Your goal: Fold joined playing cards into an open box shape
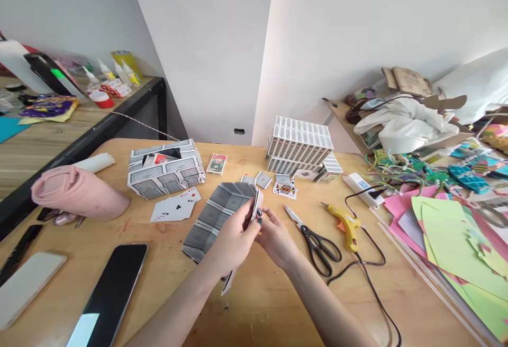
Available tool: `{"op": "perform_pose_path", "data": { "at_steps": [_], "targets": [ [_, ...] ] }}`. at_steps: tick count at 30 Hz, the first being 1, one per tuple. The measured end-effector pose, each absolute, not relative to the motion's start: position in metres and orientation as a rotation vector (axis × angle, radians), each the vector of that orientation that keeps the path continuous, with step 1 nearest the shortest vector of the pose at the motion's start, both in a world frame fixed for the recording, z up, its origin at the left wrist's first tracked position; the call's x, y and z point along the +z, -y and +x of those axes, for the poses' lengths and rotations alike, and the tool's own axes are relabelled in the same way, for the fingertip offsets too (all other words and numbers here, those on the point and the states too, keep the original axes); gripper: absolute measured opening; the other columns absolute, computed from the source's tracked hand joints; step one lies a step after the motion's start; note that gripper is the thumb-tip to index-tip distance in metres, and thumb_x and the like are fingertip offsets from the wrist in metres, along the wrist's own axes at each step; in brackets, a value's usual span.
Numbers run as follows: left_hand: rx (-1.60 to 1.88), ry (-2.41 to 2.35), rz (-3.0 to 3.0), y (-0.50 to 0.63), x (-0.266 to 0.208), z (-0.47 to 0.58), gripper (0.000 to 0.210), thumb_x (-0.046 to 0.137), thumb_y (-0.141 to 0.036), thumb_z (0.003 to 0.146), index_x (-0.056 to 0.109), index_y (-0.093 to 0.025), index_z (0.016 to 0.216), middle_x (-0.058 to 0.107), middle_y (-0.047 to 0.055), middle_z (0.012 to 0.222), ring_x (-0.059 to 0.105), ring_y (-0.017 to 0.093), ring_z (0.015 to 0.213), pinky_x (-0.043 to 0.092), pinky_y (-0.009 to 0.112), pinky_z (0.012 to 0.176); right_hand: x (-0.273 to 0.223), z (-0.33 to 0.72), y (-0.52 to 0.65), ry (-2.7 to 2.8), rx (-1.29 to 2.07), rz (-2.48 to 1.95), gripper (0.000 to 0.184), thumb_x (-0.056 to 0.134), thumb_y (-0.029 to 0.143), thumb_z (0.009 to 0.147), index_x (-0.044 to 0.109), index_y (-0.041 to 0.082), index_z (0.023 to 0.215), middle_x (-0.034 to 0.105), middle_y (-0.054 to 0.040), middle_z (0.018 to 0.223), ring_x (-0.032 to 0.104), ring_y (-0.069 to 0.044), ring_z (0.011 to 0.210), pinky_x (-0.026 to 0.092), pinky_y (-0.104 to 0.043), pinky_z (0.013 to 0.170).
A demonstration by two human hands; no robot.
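Near the table's front, my left hand (235, 235) grips the raised edge of an open tray made of playing cards (220, 207), their grey patterned backs facing inward. The tray is tilted, and part of its near side is behind my left hand and forearm. My right hand (277, 238) is closed at the same edge, its fingertips meeting those of the left; some of its fingers are hidden. Beyond the tray lie loose playing cards (174, 207). To the right of my hands are black-handled scissors (313, 238) and a yellow glue gun (344, 222).
A card-covered box (166, 170) stands at back left, with a stack of card packs (300, 143) at back right. A phone (109, 294) and a pink roll (81, 191) lie left. A power strip (363, 188), black cable (371, 270) and coloured paper (456, 246) are right.
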State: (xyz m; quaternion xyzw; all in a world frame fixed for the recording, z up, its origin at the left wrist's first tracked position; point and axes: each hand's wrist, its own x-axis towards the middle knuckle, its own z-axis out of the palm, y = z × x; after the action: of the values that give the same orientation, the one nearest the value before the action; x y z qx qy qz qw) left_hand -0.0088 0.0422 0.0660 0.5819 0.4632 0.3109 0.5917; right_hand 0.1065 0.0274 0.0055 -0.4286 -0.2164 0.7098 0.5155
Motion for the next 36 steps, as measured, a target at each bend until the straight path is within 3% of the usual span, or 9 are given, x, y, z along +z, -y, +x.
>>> {"op": "perform_pose_path", "data": {
  "at_steps": [4, 6, 9, 11, 16, 22, 27, 33, 36],
  "targets": [
    [0.862, -1.041, 1.131, -0.045, 0.101, -0.024, 0.044, 0.054, -0.029, 0.078, 0.054, -0.017, 0.121, 0.066, 0.008, 0.107, 0.063, 0.024, 0.093, 0.051, 0.035, 0.076, 0.048, 0.121, -0.036, 0.809, 1.435, -1.090, 0.029, 0.063, 0.042, 0.074, 0.049, 0.024, 0.092, 0.056, -0.0009, 0.092, 0.055, -0.013, 0.075, 0.047, -0.029, 0.071],
    [0.945, -0.973, 0.930, -0.047, 0.104, -0.030, 0.047, 0.059, -0.029, 0.075, 0.054, -0.016, 0.120, 0.068, 0.009, 0.099, 0.065, 0.023, 0.083, 0.052, 0.032, 0.066, 0.057, 0.128, -0.043, 0.969, 1.194, -1.255, 0.032, 0.059, 0.043, 0.077, 0.049, 0.025, 0.101, 0.056, -0.0040, 0.103, 0.055, -0.016, 0.090, 0.046, -0.032, 0.080],
    [0.995, -0.932, 0.695, -0.051, 0.085, -0.033, 0.050, 0.063, -0.024, 0.070, 0.054, -0.015, 0.118, 0.069, 0.008, 0.092, 0.066, 0.021, 0.075, 0.052, 0.030, 0.063, 0.051, 0.131, -0.052, 1.117, 0.997, -1.409, 0.047, 0.057, 0.043, 0.078, 0.044, 0.026, 0.120, 0.044, -0.0068, 0.131, 0.039, -0.021, 0.122, 0.032, -0.039, 0.102],
    [0.968, -0.953, 0.599, -0.053, 0.066, -0.032, 0.051, 0.064, -0.019, 0.066, 0.054, -0.015, 0.115, 0.069, 0.006, 0.087, 0.066, 0.020, 0.072, 0.051, 0.030, 0.063, 0.038, 0.128, -0.056, 1.131, 1.109, -1.388, 0.052, 0.050, 0.044, 0.082, 0.038, 0.026, 0.129, 0.041, -0.0060, 0.137, 0.034, -0.020, 0.128, 0.028, -0.038, 0.105],
    [0.897, -1.070, 0.665, -0.059, 0.045, -0.028, 0.041, 0.064, -0.028, 0.068, 0.057, -0.015, 0.106, 0.069, 0.005, 0.085, 0.065, 0.019, 0.072, 0.050, 0.030, 0.067, 0.011, 0.116, -0.057, 1.227, 1.173, -1.395, 0.044, 0.049, 0.044, 0.083, 0.051, 0.023, 0.122, 0.055, -0.0058, 0.125, 0.047, -0.021, 0.118, 0.032, -0.035, 0.103],
    [0.872, -1.311, 0.970, -0.066, 0.041, -0.014, 0.037, 0.054, -0.045, 0.077, 0.059, -0.015, 0.098, 0.067, 0.006, 0.090, 0.062, 0.023, 0.086, 0.046, 0.032, 0.073, 0.001, 0.110, -0.056, 1.107, 1.118, -1.377, 0.042, 0.043, 0.041, 0.085, 0.054, 0.021, 0.121, 0.055, -0.0054, 0.126, 0.045, -0.021, 0.119, 0.031, -0.035, 0.103],
    [0.880, -1.345, 1.051, -0.062, 0.031, -0.008, 0.037, 0.052, -0.048, 0.078, 0.056, -0.016, 0.097, 0.065, 0.009, 0.098, 0.060, 0.025, 0.093, 0.045, 0.034, 0.077, -0.005, 0.107, -0.051, 1.016, 1.110, -1.378, 0.044, 0.045, 0.040, 0.083, 0.054, 0.023, 0.122, 0.054, -0.0042, 0.126, 0.043, -0.023, 0.120, 0.031, -0.036, 0.102],
    [0.784, -1.254, 1.248, -0.056, 0.039, -0.014, 0.033, 0.047, -0.047, 0.082, 0.055, -0.018, 0.097, 0.065, 0.007, 0.094, 0.060, 0.023, 0.087, 0.045, 0.033, 0.075, 0.014, 0.113, -0.053, 1.085, 1.114, -1.231, 0.033, 0.040, 0.033, 0.086, 0.058, 0.021, 0.112, 0.062, -0.0028, 0.110, 0.054, -0.019, 0.100, 0.040, -0.031, 0.089],
    [0.742, -1.211, 1.367, -0.052, 0.047, -0.014, 0.029, 0.044, -0.045, 0.085, 0.053, -0.019, 0.095, 0.064, 0.006, 0.091, 0.059, 0.023, 0.087, 0.044, 0.033, 0.076, 0.026, 0.119, -0.059, 1.142, 1.095, -1.165, 0.034, 0.039, 0.038, 0.088, 0.061, 0.021, 0.107, 0.065, -0.0032, 0.103, 0.055, -0.019, 0.099, 0.039, -0.030, 0.089]
  ]
}}
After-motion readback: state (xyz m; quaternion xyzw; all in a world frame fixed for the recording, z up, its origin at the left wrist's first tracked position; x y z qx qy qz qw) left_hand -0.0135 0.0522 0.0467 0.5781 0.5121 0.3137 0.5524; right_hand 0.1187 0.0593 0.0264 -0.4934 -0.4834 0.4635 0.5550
